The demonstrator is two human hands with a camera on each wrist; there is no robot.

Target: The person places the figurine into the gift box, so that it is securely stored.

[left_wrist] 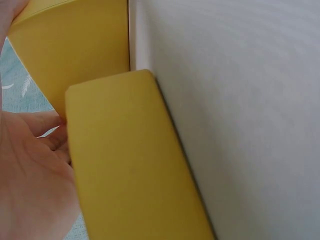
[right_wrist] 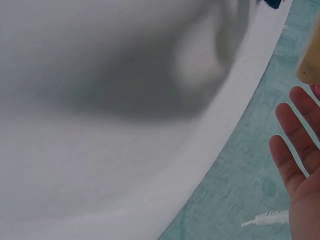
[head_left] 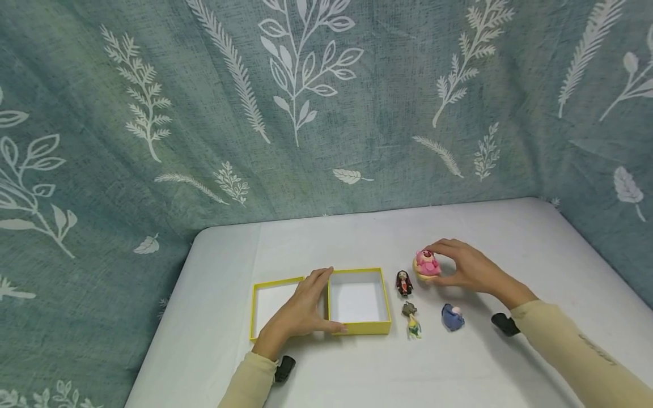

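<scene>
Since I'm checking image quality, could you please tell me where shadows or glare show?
Head view: a soft shadow on the white table below the right sleeve; right wrist view: a broad, blurry shadow across the table; left wrist view: no strong glare on the near yellow wall.

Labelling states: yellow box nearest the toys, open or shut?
Open: in the head view, nothing covers the box; its white floor shows.
</scene>
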